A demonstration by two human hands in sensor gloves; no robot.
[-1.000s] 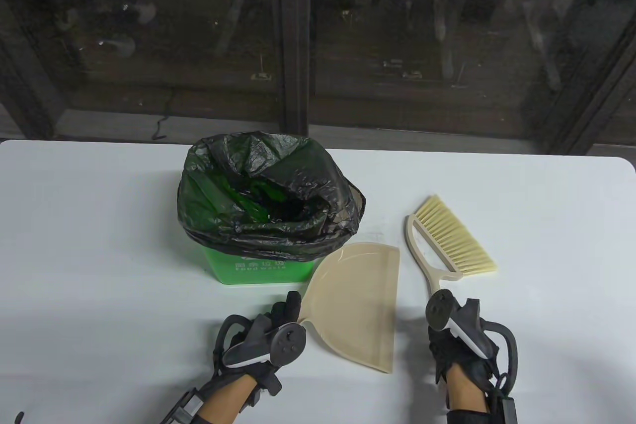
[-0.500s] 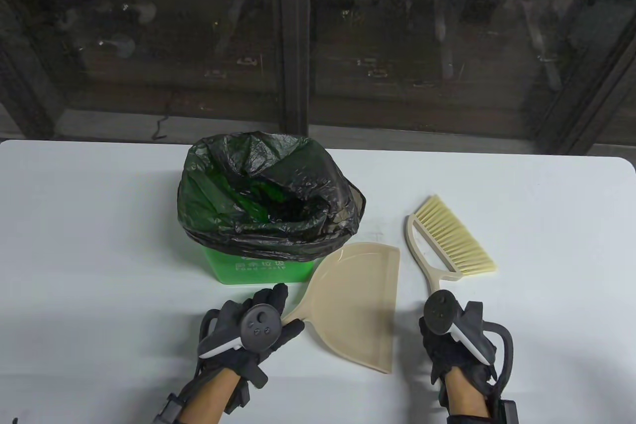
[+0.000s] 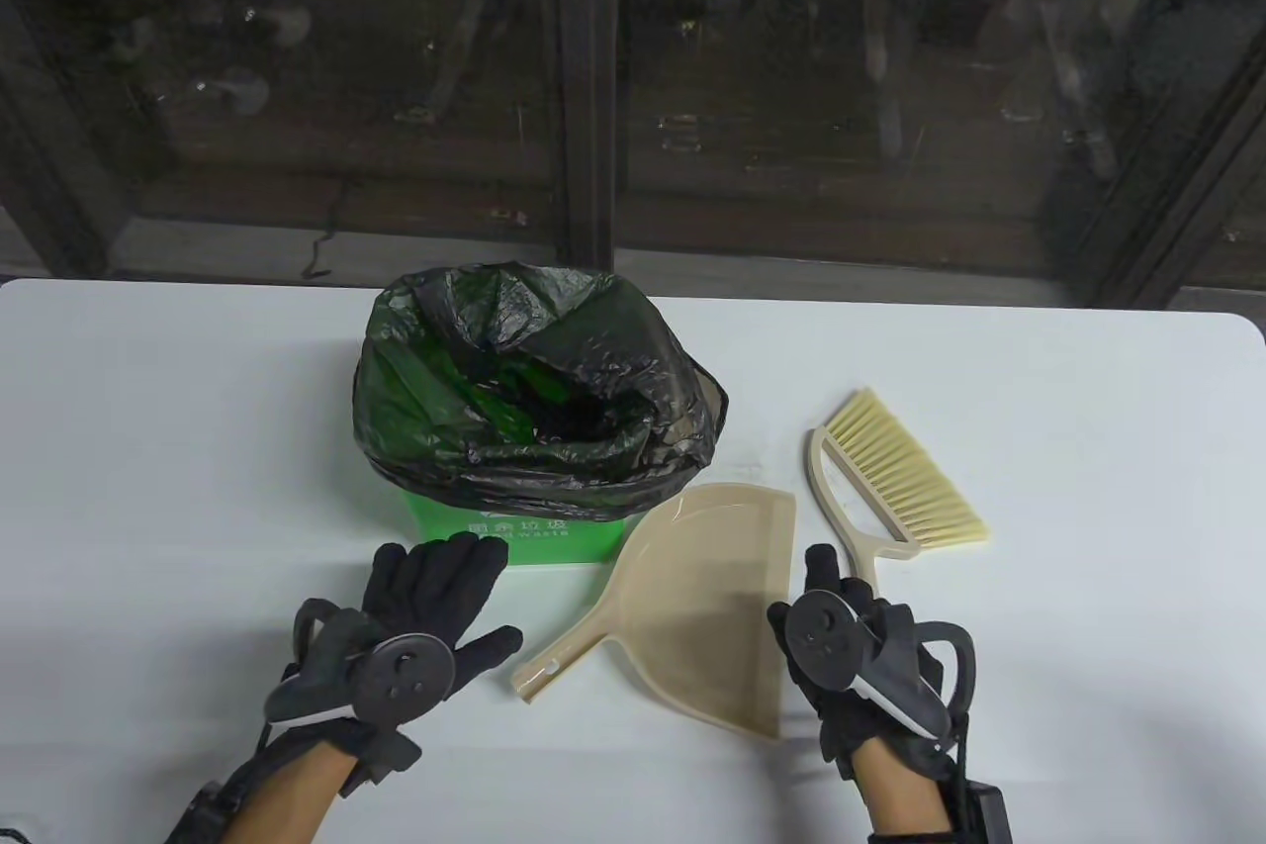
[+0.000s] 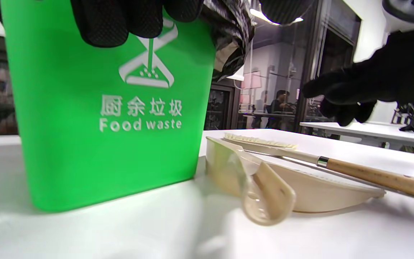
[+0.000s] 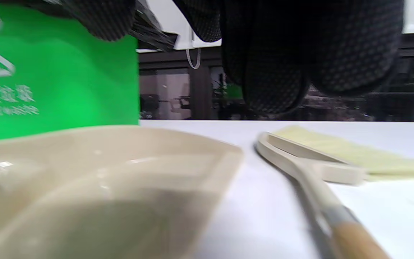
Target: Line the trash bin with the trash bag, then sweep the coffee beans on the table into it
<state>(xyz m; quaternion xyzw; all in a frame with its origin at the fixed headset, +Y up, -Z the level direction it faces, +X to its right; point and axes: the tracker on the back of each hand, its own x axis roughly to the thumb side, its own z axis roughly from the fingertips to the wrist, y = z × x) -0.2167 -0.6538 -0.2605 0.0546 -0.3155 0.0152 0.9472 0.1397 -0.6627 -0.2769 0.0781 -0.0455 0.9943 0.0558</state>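
The green trash bin (image 3: 514,542) stands at the table's middle, lined with a black trash bag (image 3: 534,389) folded over its rim. A beige dustpan (image 3: 702,587) lies flat to its right, handle (image 3: 554,668) free. The brush (image 3: 890,478) lies further right, its wooden handle (image 4: 372,176) bare on the table. My left hand (image 3: 445,582) lies open with spread fingers just in front of the bin, left of the dustpan handle. My right hand (image 3: 826,592) hovers open over the brush handle, holding nothing; its fingers (image 5: 271,72) hang above the handle. No coffee beans show.
The white table (image 3: 148,448) stretches wide left of the bin and right of the brush. Dark glass panels (image 3: 791,92) run along its far edge. The bin's front reads "Food waste" (image 4: 140,124).
My left hand let go of the dustpan handle, moved left and opened flat. My right hand slid left and forward along the brush handle. Dustpan, brush and bin stayed put.
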